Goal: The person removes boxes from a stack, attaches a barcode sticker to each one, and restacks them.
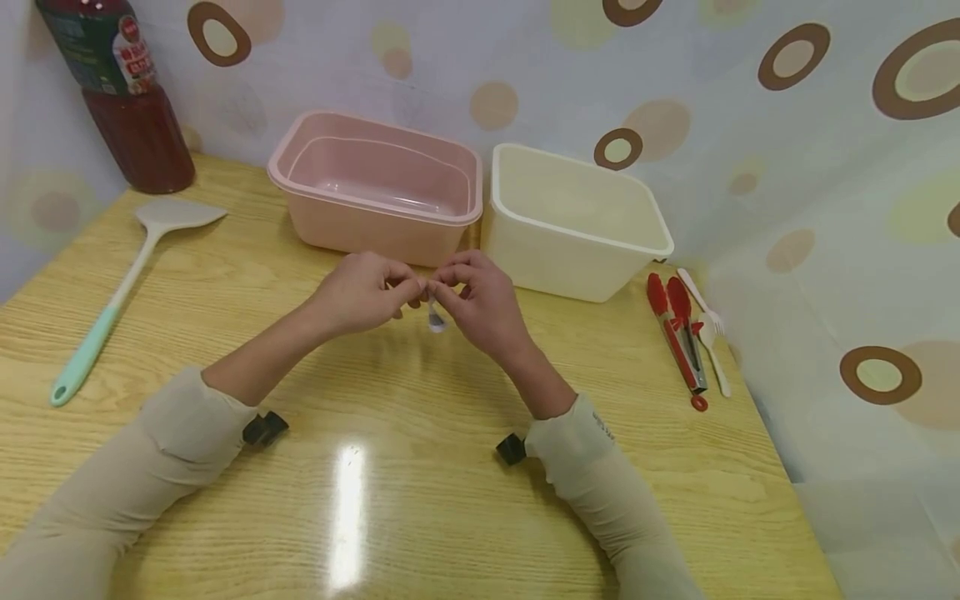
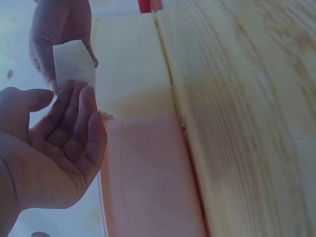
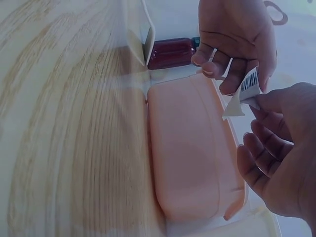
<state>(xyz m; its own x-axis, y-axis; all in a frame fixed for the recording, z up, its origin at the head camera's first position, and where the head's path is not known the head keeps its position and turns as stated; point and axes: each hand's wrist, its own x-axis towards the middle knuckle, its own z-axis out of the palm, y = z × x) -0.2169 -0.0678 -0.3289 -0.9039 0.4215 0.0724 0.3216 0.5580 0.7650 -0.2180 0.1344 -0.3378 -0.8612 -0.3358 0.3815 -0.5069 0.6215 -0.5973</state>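
Note:
A small folded white paper label (image 1: pixel 437 321) hangs between my two hands, in front of the tubs. In the right wrist view, black barcode stripes show on the label (image 3: pixel 249 85). My left hand (image 1: pixel 367 292) pinches one edge between thumb and fingertip, its other fingers loosely bent. From the other side my right hand (image 1: pixel 483 304) pinches the label, fingertips nearly meeting those of the left. The left wrist view shows the label's (image 2: pixel 74 61) plain white face. Just behind the hands stands a pink tub (image 1: pixel 375 229).
Right of the pink tub stands a cream tub (image 1: pixel 570 258). A spatula (image 1: pixel 112 308) lies at left, near a bottle of dark red liquid (image 1: pixel 142 137). Red-tipped tongs (image 1: pixel 678 333), a white fork (image 1: pixel 701 300) and a white spoon (image 1: pixel 714 354) lie along the table's (image 1: pixel 435 500) right side.

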